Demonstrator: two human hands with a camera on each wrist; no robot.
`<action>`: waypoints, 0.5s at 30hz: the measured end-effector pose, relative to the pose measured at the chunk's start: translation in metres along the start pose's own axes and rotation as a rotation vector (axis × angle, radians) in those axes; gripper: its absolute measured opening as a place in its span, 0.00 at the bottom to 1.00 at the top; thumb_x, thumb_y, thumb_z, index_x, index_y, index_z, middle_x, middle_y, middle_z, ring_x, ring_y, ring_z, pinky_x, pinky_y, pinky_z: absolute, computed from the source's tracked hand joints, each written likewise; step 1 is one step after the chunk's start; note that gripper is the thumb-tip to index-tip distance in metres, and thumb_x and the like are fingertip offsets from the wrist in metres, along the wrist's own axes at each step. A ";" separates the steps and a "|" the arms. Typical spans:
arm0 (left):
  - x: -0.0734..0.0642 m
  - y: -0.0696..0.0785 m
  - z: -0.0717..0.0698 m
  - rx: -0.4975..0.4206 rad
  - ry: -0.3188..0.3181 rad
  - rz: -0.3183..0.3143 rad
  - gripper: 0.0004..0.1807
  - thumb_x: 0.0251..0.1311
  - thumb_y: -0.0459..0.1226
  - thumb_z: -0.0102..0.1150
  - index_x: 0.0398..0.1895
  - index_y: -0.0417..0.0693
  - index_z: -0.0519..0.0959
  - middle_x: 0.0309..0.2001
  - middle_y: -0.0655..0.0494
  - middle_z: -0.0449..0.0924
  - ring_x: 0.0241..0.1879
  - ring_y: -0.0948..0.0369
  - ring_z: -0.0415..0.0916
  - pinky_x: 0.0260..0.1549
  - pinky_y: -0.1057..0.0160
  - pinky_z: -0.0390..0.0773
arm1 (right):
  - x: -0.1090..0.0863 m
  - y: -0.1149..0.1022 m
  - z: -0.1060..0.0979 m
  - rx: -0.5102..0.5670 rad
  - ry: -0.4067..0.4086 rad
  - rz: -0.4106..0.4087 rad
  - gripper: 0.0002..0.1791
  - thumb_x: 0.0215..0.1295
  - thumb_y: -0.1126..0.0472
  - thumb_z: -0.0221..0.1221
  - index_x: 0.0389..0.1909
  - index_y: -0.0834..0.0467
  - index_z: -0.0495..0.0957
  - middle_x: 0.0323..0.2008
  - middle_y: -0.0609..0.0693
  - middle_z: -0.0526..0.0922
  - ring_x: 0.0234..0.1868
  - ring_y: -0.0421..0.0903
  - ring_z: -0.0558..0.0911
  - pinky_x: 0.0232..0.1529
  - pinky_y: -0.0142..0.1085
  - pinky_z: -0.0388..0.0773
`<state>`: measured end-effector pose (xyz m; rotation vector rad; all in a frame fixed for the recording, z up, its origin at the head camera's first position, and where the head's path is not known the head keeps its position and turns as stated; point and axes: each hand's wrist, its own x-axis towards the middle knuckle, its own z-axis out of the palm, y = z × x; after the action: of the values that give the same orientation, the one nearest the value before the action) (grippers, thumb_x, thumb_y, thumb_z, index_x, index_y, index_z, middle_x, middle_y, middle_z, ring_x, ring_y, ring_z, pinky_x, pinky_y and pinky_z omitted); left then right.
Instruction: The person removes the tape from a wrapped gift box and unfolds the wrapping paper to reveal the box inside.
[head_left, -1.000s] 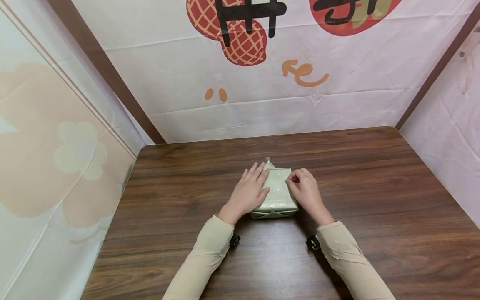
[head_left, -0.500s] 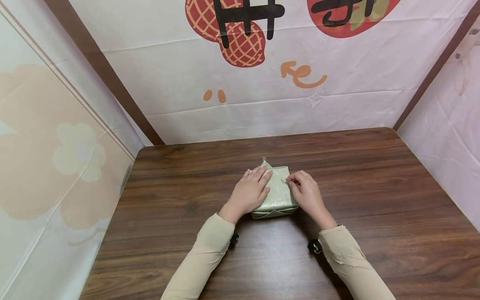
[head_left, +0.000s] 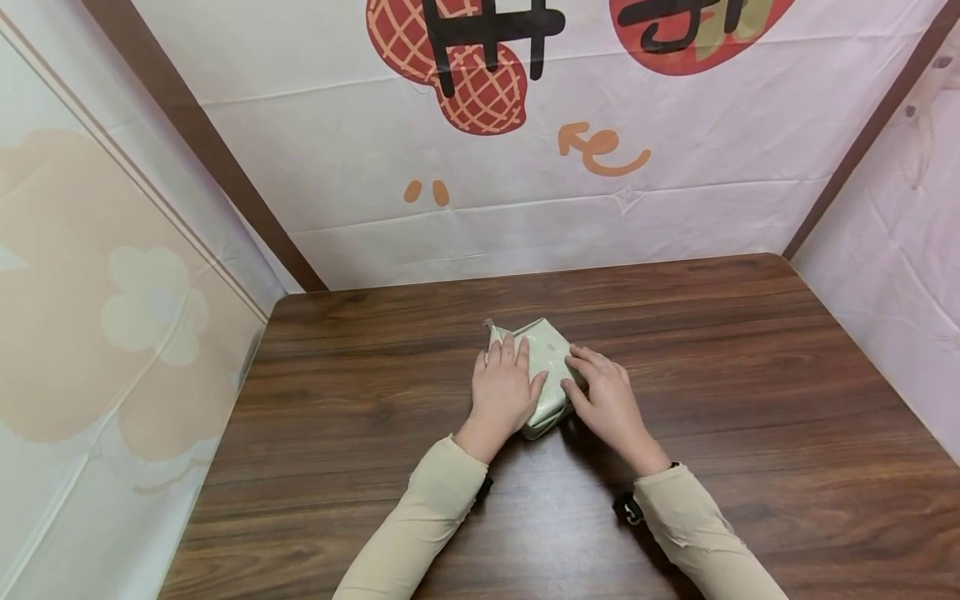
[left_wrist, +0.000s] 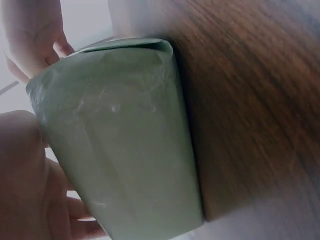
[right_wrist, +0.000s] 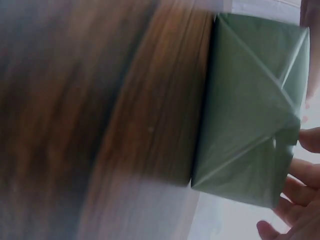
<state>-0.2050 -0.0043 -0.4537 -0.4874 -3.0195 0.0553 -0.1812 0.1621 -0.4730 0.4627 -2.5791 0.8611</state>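
A small box-shaped package [head_left: 547, 350] wrapped in pale green, shiny paper lies at an angle on the table. My left hand [head_left: 504, 393] rests on its upper left part, fingers spread and pointing away from me. Along the right edge, my right hand [head_left: 607, 404] touches the package with loosely bent fingers and thumb. A pointed flap with a small strip [head_left: 490, 323] sticks out at the far left corner. In the left wrist view, one side of the package [left_wrist: 125, 145] shows wrinkled clear film. Diagonal folds cross the end of the package [right_wrist: 250, 115] in the right wrist view.
The brown wood-grain table [head_left: 360, 367] reaches back to a white printed cloth wall [head_left: 360, 167]. Cloth panels also stand at the left and right. A dark wrist device [head_left: 627, 507] sits at the right cuff.
The package has turned counterclockwise, its far end swinging left. My right hand's fingers have loosened from a pinch at the right edge, and my left hand has turned with the package.
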 end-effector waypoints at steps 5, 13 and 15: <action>-0.003 0.001 -0.004 0.074 0.053 -0.017 0.34 0.70 0.57 0.34 0.67 0.44 0.66 0.63 0.43 0.67 0.60 0.49 0.67 0.63 0.51 0.58 | -0.002 -0.004 0.002 -0.052 -0.009 0.023 0.22 0.59 0.63 0.63 0.52 0.69 0.76 0.61 0.61 0.71 0.63 0.58 0.69 0.57 0.58 0.62; -0.013 -0.008 -0.004 0.028 0.144 0.024 0.31 0.67 0.54 0.45 0.60 0.38 0.73 0.56 0.43 0.74 0.57 0.49 0.70 0.61 0.52 0.62 | 0.007 0.000 0.002 -0.082 -0.087 -0.017 0.21 0.60 0.68 0.59 0.56 0.68 0.75 0.62 0.60 0.70 0.64 0.56 0.68 0.59 0.57 0.62; -0.015 -0.014 0.000 -0.018 0.144 0.068 0.32 0.68 0.53 0.45 0.62 0.36 0.71 0.62 0.42 0.68 0.63 0.49 0.64 0.63 0.52 0.60 | 0.011 0.004 0.002 -0.078 -0.114 -0.047 0.21 0.61 0.68 0.58 0.56 0.69 0.74 0.63 0.61 0.69 0.65 0.56 0.67 0.60 0.57 0.62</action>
<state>-0.1953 -0.0226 -0.4541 -0.5701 -2.8654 -0.0031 -0.1926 0.1621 -0.4714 0.5628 -2.6824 0.7349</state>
